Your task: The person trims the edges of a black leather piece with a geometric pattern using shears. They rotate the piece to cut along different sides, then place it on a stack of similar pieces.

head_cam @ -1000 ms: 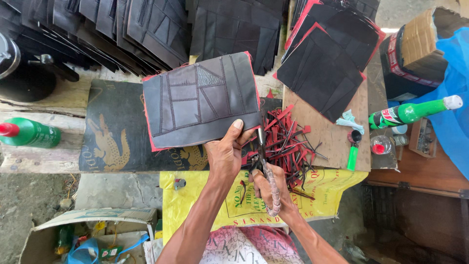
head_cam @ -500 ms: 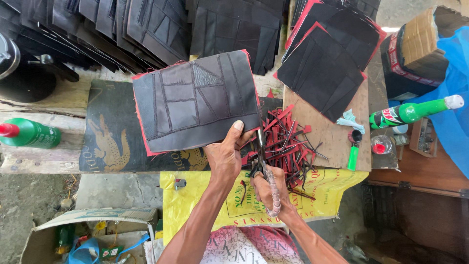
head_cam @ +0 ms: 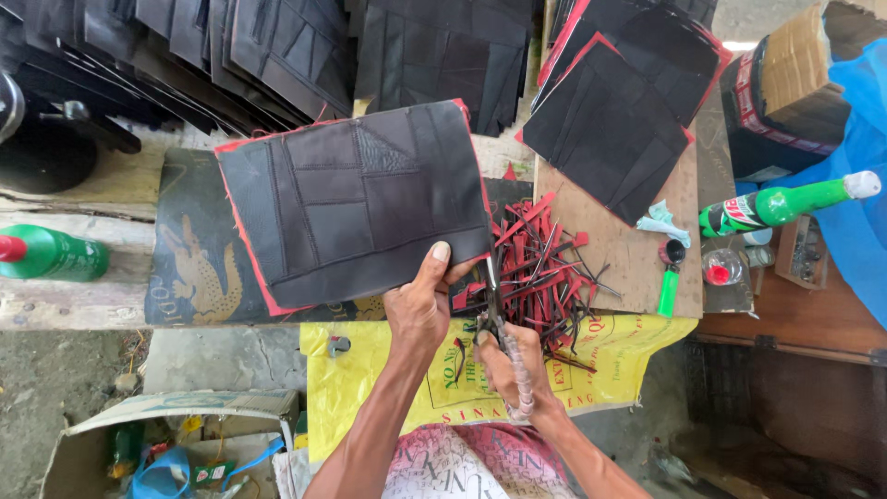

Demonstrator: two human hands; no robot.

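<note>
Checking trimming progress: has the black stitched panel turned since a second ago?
Yes. The black stitched panel rotated, its far edge swinging left against the fixed crocodile mat.

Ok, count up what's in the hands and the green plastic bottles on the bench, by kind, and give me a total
Black patchwork panel, held in the left hand: 1
Scissors, held in the right hand: 1
Green plastic bottles: 2, one at the left edge and one at the right
Total: 4

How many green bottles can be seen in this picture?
2. One green bottle lies at the left edge on the wooden bench; the other green bottle lies at the right, near the blue sheet. More may be hidden.
</note>
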